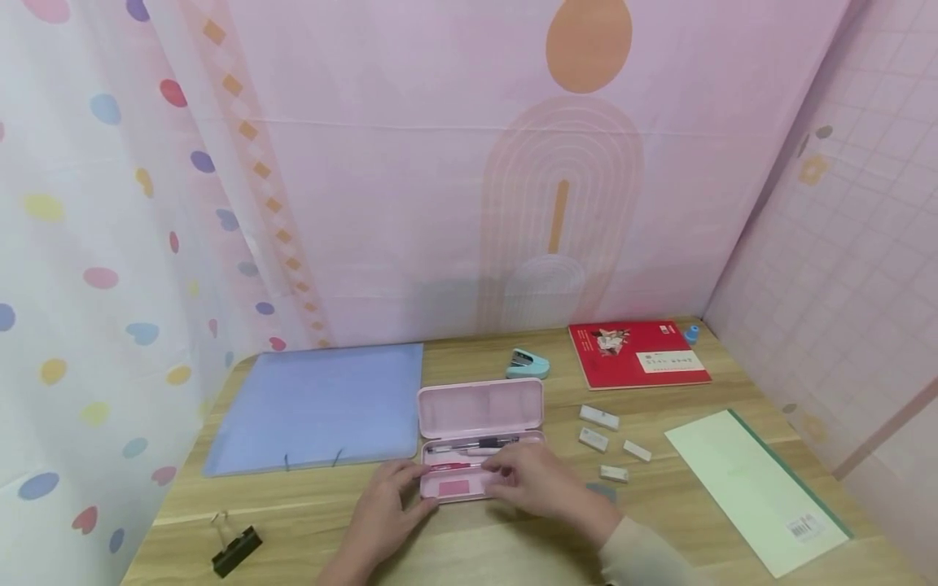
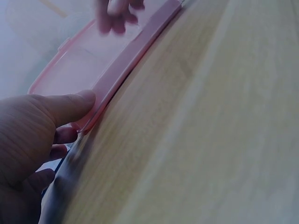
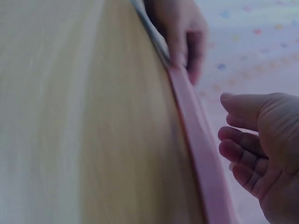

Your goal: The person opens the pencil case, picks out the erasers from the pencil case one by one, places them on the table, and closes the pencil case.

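A pink pencil case (image 1: 480, 408) lies on the table with its lid swung back. Inside are a black-gripped clear pen (image 1: 462, 446), a red pen (image 1: 447, 467) and a small pink rectangle (image 1: 453, 487) near the front. My left hand (image 1: 384, 513) grips the case's left end, its thumb (image 2: 77, 105) on the front wall and the fingers round the corner. Over the right part of the tray hovers my right hand (image 1: 535, 480), covering some of the contents. In the right wrist view its fingers (image 3: 240, 144) are loosely bent with nothing between them.
A blue folder (image 1: 322, 411) lies left, a black binder clip (image 1: 237, 552) in front of it. A light-blue stapler (image 1: 528, 365) stands behind the case. On the right are several white erasers (image 1: 599, 417), a red book (image 1: 633, 358), a small blue bottle (image 1: 691, 334) and a pale green notebook (image 1: 755, 488).
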